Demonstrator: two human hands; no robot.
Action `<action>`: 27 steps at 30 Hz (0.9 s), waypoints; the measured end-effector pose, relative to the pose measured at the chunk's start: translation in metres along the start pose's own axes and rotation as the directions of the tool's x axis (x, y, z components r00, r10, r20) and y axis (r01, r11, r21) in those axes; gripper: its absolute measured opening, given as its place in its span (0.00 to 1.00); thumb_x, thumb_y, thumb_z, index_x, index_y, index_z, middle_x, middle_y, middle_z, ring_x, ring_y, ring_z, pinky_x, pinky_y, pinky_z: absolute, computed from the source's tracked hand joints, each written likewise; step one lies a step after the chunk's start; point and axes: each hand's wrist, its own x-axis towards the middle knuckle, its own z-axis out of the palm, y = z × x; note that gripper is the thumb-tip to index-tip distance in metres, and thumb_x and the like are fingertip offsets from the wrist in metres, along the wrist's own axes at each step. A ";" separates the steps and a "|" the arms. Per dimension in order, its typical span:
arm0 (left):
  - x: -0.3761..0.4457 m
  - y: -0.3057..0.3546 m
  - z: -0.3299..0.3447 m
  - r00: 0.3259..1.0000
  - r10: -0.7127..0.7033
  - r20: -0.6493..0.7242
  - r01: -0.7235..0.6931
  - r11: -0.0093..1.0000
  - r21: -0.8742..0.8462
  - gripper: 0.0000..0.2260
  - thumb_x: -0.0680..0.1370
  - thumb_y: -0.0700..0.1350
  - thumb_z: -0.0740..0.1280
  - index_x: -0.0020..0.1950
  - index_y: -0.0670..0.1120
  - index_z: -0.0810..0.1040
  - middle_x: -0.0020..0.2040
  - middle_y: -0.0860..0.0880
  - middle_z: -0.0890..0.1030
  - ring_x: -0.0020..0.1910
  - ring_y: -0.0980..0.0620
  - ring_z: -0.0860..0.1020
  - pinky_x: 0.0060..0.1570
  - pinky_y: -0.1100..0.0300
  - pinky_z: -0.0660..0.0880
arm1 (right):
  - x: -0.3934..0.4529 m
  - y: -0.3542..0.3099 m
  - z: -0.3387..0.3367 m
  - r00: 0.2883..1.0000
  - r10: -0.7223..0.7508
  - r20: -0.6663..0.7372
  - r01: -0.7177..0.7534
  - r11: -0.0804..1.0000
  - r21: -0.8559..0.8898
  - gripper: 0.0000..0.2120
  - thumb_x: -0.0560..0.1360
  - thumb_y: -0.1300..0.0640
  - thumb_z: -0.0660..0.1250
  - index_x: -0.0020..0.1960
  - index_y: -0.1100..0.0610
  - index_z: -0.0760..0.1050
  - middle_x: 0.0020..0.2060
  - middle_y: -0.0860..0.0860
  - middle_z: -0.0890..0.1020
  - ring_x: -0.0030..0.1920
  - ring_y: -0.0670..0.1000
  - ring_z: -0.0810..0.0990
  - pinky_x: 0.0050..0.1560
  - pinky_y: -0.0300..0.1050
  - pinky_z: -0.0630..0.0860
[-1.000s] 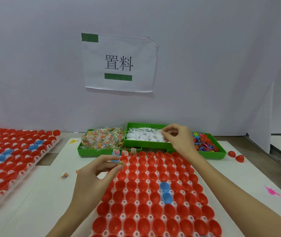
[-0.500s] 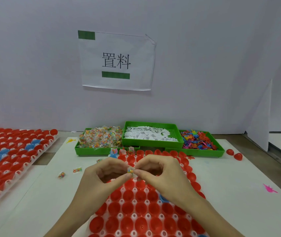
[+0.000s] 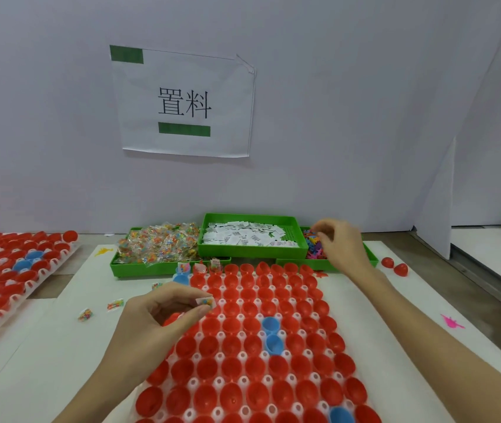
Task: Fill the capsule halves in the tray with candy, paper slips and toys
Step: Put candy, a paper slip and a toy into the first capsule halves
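My left hand (image 3: 163,315) pinches a candy packet with a paper slip (image 3: 205,301) between thumb and forefinger above the upper left of the tray of red capsule halves (image 3: 255,340), while my right hand (image 3: 339,245), fingers curled, reaches into the green bin of toys (image 3: 313,248) behind it.

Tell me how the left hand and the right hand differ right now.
The left hand is near, over the capsule tray, pinching a small candy packet; the right hand reaches far out to the toy bin. The left hand looks sharp, while the right hand is blurred and its grip unclear. Both are bare with curled fingers.
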 end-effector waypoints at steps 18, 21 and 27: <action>0.004 -0.006 -0.006 1.000 0.008 -0.026 -0.007 0.999 0.034 0.09 0.70 0.37 0.78 0.46 0.48 0.88 0.44 0.47 0.87 0.44 0.50 0.86 0.49 0.62 0.81 | 0.034 0.048 0.019 0.985 -0.106 0.133 0.157 0.872 -0.463 0.13 0.84 0.59 0.62 0.64 0.58 0.81 0.55 0.59 0.84 0.54 0.60 0.82 0.50 0.51 0.76; 0.004 -0.007 -0.005 1.000 0.013 -0.022 -0.012 0.999 0.040 0.08 0.70 0.37 0.78 0.46 0.48 0.88 0.44 0.47 0.87 0.44 0.50 0.86 0.49 0.62 0.81 | 0.030 0.051 0.022 0.991 -0.124 0.045 0.132 0.919 -0.372 0.12 0.83 0.60 0.65 0.61 0.61 0.83 0.49 0.59 0.81 0.50 0.59 0.78 0.49 0.49 0.72; 0.004 -0.007 -0.006 1.000 0.013 -0.026 -0.012 0.999 0.036 0.10 0.71 0.38 0.78 0.45 0.53 0.88 0.45 0.48 0.87 0.45 0.50 0.86 0.49 0.63 0.81 | 0.025 0.053 0.025 0.991 -0.129 -0.021 0.119 0.959 -0.257 0.10 0.81 0.63 0.67 0.59 0.62 0.84 0.44 0.54 0.76 0.45 0.52 0.73 0.49 0.45 0.70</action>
